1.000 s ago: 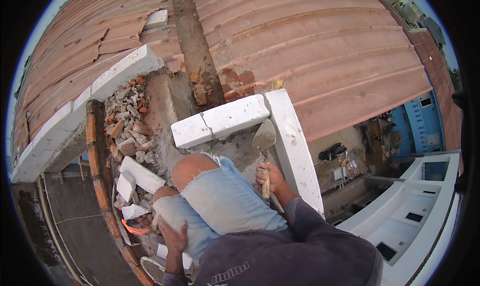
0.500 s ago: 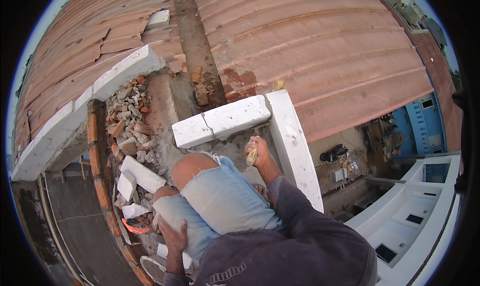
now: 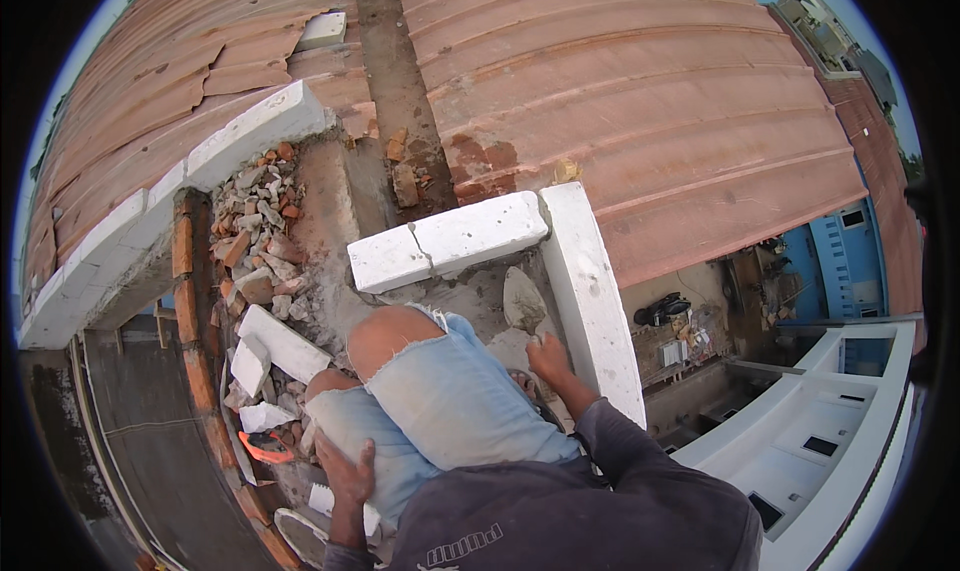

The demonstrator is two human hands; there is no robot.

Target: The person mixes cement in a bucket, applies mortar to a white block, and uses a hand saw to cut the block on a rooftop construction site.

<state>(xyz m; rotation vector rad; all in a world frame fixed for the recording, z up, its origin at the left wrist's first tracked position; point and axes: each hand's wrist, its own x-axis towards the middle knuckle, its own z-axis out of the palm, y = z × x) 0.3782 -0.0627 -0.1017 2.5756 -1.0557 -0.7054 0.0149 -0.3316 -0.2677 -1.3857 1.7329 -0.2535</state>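
Note:
My right hand (image 3: 547,359) is closed round the handle of a pointing trowel. The trowel's mortar-smeared blade (image 3: 522,299) points away from me, over the grey mortar bed beside the long white block (image 3: 590,286). Beyond it, a row of white blocks (image 3: 450,239) meets that block at a corner, with a mortar joint between them. My left hand (image 3: 348,468) lies against my left leg, its fingers apart and nothing in them. Close to it is an orange-handled tool (image 3: 266,447), partly hidden in the debris.
Broken bricks and rubble (image 3: 255,236) fill the left side, with loose white block pieces (image 3: 283,341) on them. A brick edge (image 3: 187,316) borders a drop at left. Past the right-hand block, the ground lies far below. Ribbed reddish roof sheets (image 3: 640,121) spread ahead.
My right hand has moved nearer to me and slightly right, and turned so that the trowel's blade now shows pointing away. My left hand stays on my leg.

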